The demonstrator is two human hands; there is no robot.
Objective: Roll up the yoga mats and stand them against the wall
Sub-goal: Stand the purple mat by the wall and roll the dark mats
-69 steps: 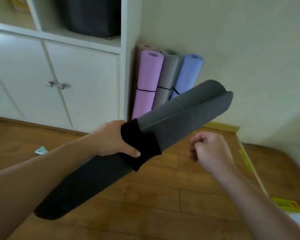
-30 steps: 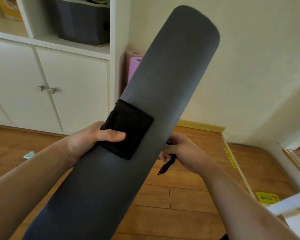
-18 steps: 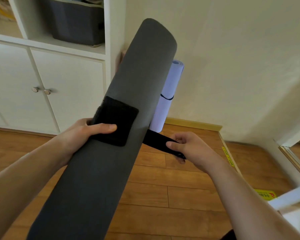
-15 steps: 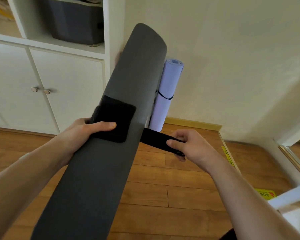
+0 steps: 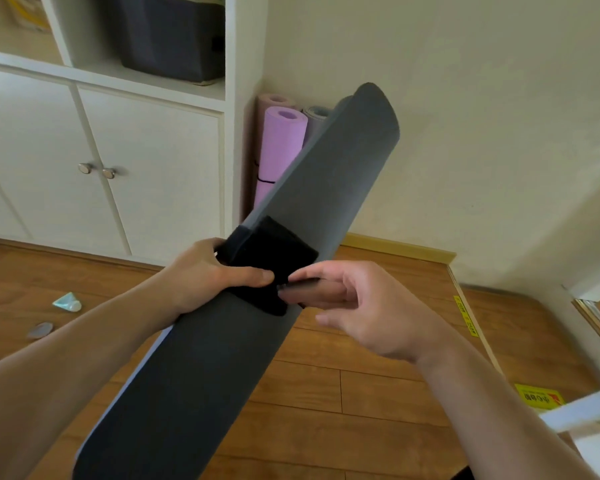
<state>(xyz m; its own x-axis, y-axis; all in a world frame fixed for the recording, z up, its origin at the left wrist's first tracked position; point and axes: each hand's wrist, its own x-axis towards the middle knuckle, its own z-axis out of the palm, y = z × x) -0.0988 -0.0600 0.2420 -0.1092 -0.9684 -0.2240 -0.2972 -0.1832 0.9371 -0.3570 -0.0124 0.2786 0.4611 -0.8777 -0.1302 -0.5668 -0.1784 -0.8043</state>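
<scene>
The rolled dark grey yoga mat [image 5: 222, 341] lies slantwise across the lap of the view, its near end low at the left and its far end raised toward the corner. The left hand [image 5: 208, 275] curls round the roll at its middle, thumb pressed flat on the black strap pad [image 5: 271, 258]. The right hand [image 5: 354, 306] pinches the strap's loose end [image 5: 300, 283] between thumb and fingers, right at the pad's edge.

The strap looks not yet fastened. If the pinch slips, or the end lands slack, the roll would likely loosen and fan out along the pale seam on its left side. The left thumb may also get trapped beneath the strap end.

Beyond, the purple mat [image 5: 281, 147] and its neighbours stand upright in the corner beside the white cabinet [image 5: 146, 174]. The raised far end of the grey roll sits close before them, and a careless swing could topple them.
</scene>
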